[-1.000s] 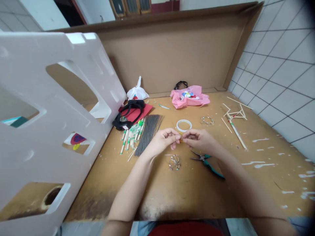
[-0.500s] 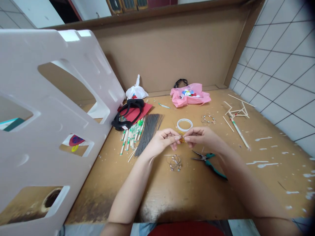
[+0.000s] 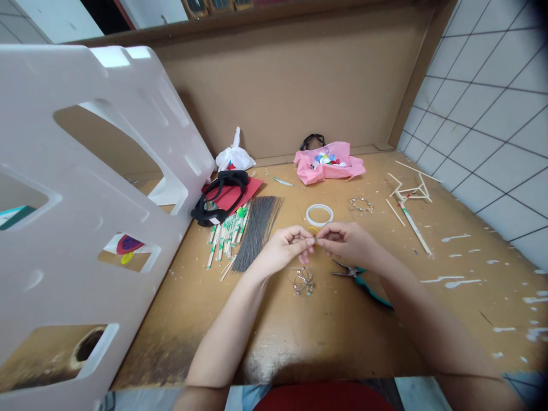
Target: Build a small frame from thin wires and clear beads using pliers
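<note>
My left hand (image 3: 285, 248) and my right hand (image 3: 346, 242) meet over the middle of the wooden table (image 3: 325, 331). Both pinch a small yellow wire piece (image 3: 314, 233) between fingertips, held a little above the tabletop. Just below them lies a tangled wire-and-bead cluster (image 3: 303, 281). Green-handled pliers (image 3: 362, 281) rest to the right of it, under my right wrist. A white tape ring (image 3: 319, 214) lies just beyond my hands.
A bundle of dark wires (image 3: 258, 229) and wrapped chopsticks (image 3: 226, 234) lie left. Behind are a black strap on red paper (image 3: 222, 197), a white bag (image 3: 233, 156), a pink bag (image 3: 329, 165). Wooden sticks (image 3: 409, 205) lie right. A white plastic panel (image 3: 85, 200) stands left.
My hands stay pinched together on the yellow wire piece, with only slight finger movement. The camera has tilted slightly; nothing on the table moved.
</note>
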The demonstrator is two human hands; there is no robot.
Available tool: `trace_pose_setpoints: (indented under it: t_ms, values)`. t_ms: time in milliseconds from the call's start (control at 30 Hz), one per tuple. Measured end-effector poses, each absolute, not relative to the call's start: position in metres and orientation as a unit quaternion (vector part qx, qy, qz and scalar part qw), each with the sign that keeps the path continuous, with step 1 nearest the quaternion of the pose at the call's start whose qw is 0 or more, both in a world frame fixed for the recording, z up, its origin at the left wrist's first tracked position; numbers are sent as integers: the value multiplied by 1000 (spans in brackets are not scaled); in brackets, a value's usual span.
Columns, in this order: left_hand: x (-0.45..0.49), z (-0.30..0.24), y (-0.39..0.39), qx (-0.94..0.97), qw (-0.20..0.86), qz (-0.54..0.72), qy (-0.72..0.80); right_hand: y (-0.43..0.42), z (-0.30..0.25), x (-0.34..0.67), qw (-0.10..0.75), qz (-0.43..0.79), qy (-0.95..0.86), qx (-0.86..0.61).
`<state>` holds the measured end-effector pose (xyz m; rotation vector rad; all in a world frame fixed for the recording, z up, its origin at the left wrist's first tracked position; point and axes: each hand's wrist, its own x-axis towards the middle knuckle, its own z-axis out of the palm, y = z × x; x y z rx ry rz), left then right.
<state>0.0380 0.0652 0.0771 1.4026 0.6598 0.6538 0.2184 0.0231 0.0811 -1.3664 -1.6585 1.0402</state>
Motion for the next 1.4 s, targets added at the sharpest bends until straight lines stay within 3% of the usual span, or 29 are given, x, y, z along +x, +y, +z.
trace_pose_setpoints:
  t_ms: [167, 467, 867, 967, 1167, 1400]
  values:
    - [38, 77, 66, 633, 652, 307, 283, 19, 77, 208, 429, 289, -667, -536]
    - [33, 79, 69, 623, 657, 320, 281, 23, 88, 216, 391, 417, -622, -535]
    - [36, 89, 59, 641, 596, 330, 354, 16, 78, 220, 341, 417, -650, -535]
    - [34, 86, 62, 646, 597, 315, 357, 2, 65, 247, 274, 389, -664, -576]
    - [36, 76, 68, 647, 625, 269, 344, -46, 11, 313, 35, 130, -775, -617]
    - [40, 69, 70, 595, 684, 275, 321, -69, -2, 301, -8, -4, -814, -581]
